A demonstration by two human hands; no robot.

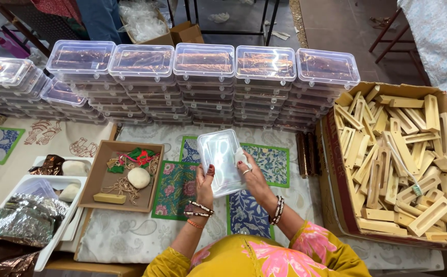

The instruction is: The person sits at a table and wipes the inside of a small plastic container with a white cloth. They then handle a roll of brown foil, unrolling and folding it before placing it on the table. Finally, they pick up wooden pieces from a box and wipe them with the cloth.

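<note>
I hold a clear plastic box (220, 160) up in the middle of the frame, just above the flowery cloth (177, 187) on the tabletop. My left hand (204, 184) grips its lower left edge, with the fingers closed on the box. My right hand (251, 177) is at the right side of the box, and its fingers pinch a small white cloth (242, 157) against the plastic. I think I am wiping the box clean, and this step looks only partly done. To go on, I think I would need to keep the box steady with my left hand and rub the cloth across the rest of it without letting it slip. Along the top of the frame sit tall stacks of filled clear boxes (203, 84). At the right is a big cardboard carton (336, 169) full of pale wooden pieces (403, 159). To the left of my hands is a flat brown tray (96, 179) with a round white lump (138, 177) and some threads. At the lower left is a white tray (54, 243) with shiny foil (23, 220).
</note>
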